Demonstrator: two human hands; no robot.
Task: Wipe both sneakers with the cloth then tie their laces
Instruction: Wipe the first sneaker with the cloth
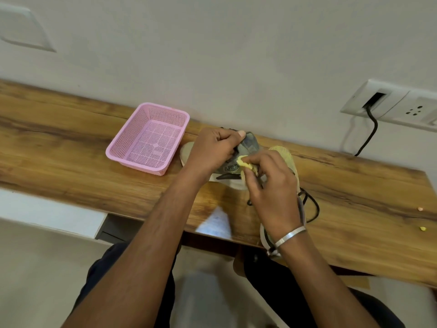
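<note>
**Operator:** While the left hand steadies the grey sneaker, what is the state of its grip?

**Inspector:** Fingers and thumb are curled round the upper part of the sneaker, near the collar. The sneaker sits on the wooden worktop, just right of the pink basket, pale sole toward the worktop.

**Operator:** And the right hand?

**Inspector:** Its grip pinches the yellow cloth between thumb and fingertips and presses it against the side of the grey sneaker. A metal bangle circles that wrist.

**Operator:** Location of the second sneaker?

**Inspector:** Directly beyond and under the right hand and forearm, just beside the first. A yellowish mesh section shows past the knuckles; a pale edge shows near the wrist. Most of it is hidden.

**Operator:** Laces?

**Inspector:** Black laces lie loose in loops on the worktop, right of the right wrist.

**Operator:** Other items?

**Inspector:** A wall socket panel with a black cable running down to the worktop.
</note>
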